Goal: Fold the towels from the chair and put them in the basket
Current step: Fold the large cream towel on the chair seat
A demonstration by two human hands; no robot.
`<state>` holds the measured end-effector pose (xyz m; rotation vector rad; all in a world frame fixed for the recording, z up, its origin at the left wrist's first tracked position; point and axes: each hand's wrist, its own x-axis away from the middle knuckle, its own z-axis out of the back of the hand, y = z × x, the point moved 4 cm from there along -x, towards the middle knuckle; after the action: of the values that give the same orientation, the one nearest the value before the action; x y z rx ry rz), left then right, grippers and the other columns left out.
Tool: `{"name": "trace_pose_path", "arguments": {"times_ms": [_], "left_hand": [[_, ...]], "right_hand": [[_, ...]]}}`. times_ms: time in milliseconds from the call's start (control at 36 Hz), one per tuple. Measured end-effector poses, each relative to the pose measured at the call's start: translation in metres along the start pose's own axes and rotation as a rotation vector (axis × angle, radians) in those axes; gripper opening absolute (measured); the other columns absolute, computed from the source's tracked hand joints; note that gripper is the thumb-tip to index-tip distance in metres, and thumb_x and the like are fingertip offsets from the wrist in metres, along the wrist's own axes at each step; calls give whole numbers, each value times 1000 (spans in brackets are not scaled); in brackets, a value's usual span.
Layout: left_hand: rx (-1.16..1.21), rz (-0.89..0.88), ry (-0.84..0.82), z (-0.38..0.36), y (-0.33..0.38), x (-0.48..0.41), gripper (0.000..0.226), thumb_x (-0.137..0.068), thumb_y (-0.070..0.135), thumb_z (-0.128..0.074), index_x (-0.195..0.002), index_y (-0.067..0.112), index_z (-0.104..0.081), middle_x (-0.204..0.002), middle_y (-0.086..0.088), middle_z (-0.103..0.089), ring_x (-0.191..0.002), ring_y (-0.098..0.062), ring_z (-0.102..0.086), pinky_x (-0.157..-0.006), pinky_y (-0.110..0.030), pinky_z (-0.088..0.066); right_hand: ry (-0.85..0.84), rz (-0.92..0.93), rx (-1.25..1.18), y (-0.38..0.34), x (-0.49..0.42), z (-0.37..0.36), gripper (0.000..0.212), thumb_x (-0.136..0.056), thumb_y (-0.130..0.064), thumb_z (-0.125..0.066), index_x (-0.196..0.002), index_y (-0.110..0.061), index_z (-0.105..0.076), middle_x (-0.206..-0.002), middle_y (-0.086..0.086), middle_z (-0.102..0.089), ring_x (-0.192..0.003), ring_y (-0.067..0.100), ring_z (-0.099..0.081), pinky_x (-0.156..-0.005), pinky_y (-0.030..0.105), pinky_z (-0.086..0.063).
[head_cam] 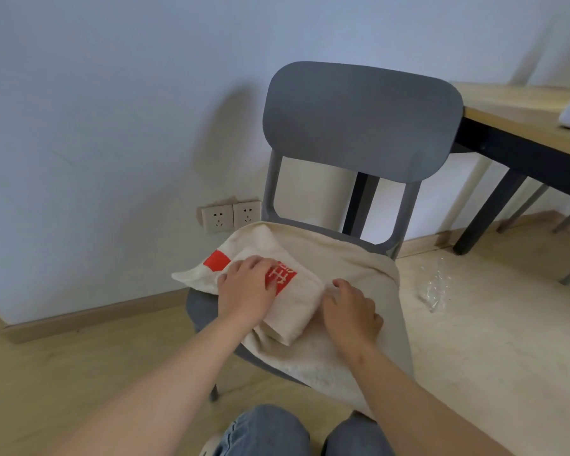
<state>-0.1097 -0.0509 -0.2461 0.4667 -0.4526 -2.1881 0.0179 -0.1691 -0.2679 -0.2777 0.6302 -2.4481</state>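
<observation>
Towel (298, 315) under left hand (247, 287), against right hand (351, 311)

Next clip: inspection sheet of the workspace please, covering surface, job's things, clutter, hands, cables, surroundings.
Surface: grey chair, seat covered by a spread cream towel.
Job's things: folded towel with red patches lies on the spread cream towel; basket not in view.
Clutter: clear plastic wrap on the floor.
Hands: left hand rests flat on the folded towel; right hand at its edge, grip unclear.
Cables: nothing seen.
Surroundings: wall sockets, wooden table at right.
</observation>
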Motion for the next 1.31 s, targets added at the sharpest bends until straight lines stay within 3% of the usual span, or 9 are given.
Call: {"name": "trace_pose_path", "arguments": {"times_ms": [167, 417, 583, 722, 806, 944, 1028, 1139, 1306], "left_hand": [[-225, 59, -346, -30, -20, 6, 63, -89, 61, -36, -145, 42, -15, -158, 2, -4, -144, -28, 1, -115, -45, -3], [-163, 132, -364, -10, -54, -17, 33, -88, 60, -32, -117, 51, -45, -146, 18, -28, -141, -23, -12, -110, -60, -7], [175, 262, -147, 7, -77, -36, 10, -90, 43, -50, -95, 34, -52, -125, 1, -45, -122, -26, -41, -102, -44, -34], [312, 716, -50, 9, -112, -34, 90, -71, 47, -75, -142, 24, -24, -140, -15, -33, -124, -39, -40, -96, -48, -40], [611, 846, -149, 1, -116, -36, 87, -70, 41, -78, -138, 10, -33, -131, -16, -49, -114, -36, -51, -93, -46, -46], [526, 696, -31, 8, -108, -47, 27, -77, 17, -74, -98, 12, -58, -98, -8, -61, -91, -28, -56, -81, -41, -50], [351, 584, 112, 27, -100, -50, 12, -81, 13, -66, -89, 16, -58, -94, -4, -60, -85, -23, -53, -65, -31, -41], [320, 320, 330, 57, -68, -54, 10, -85, 13, -59, -93, 17, -65, -90, 0, -60, -80, -17, -51, -54, -20, -30], [419, -252, 239, 72, 49, -54, 12, -78, 19, -71, -87, 27, -72, -94, 6, -69, -95, -15, -59, -83, -21, -42]], "right_hand": [[-231, 161, 268, 10, 6, -27, 50, -96, -48, -21, -146, -39, -17, -158, -2, -7, -145, 25, -1, -114, 45, -2], [-329, 219, 261, -10, -7, -40, 52, -96, -43, -26, -147, -37, -15, -159, 1, -3, -145, 26, 3, -115, 44, 1], [-368, 265, 286, -31, -22, -55, 56, -97, -37, -25, -150, -29, -11, -159, -2, 4, -145, 25, 7, -116, 43, 3], [-379, 306, 281, -40, -33, -64, 59, -96, -39, -26, -150, -29, -6, -159, -4, 4, -145, 23, 7, -116, 41, 3], [-381, 321, 262, -40, -36, -67, 61, -95, -38, -28, -150, -29, -5, -159, -5, 2, -146, 21, 5, -116, 40, 3], [-343, 357, 19, -41, -38, -55, 54, -90, -28, -43, -144, -26, -33, -150, -1, -34, -139, 23, -26, -114, 38, -21], [-268, 235, -222, -29, -39, -32, 38, -91, -22, -48, -128, -22, -54, -131, -2, -56, -119, 19, -50, -101, 30, -38], [4, 124, -48, -1, -41, -6, 31, -91, -23, -43, -116, -26, -62, -116, -6, -64, -112, 18, -54, -100, 32, -34], [48, -278, -924, 18, -49, 19, 20, -92, -19, -48, -103, -12, -64, -86, 0, -60, -74, 13, -52, -65, 27, -43]]}}
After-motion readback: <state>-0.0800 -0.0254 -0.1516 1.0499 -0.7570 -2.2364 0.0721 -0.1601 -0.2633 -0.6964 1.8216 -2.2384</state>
